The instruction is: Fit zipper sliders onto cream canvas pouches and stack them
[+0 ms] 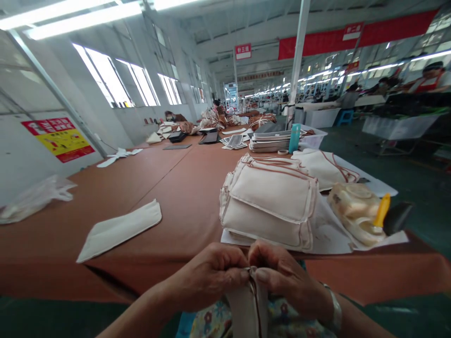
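Note:
Both hands meet at the table's near edge, over a floral apron (207,321). My left hand (211,272) pinches the top of a cream fabric piece (241,310) with a dark brown edge line. My right hand (285,277), with a bracelet at the wrist, pinches the same piece from the other side, its thumb close to my left thumb. The piece hangs down between the hands and its lower part leaves the view. Just beyond them lies a stack of cream bags (269,192) with brown edging.
On the brown table (190,188) lie a cream strip (121,230) at left and a plastic bag (35,197). At right are a container (352,202) and a yellow-handled brush (382,211). A turquoise bottle (294,138) stands behind the stack. A person (431,77) is far right.

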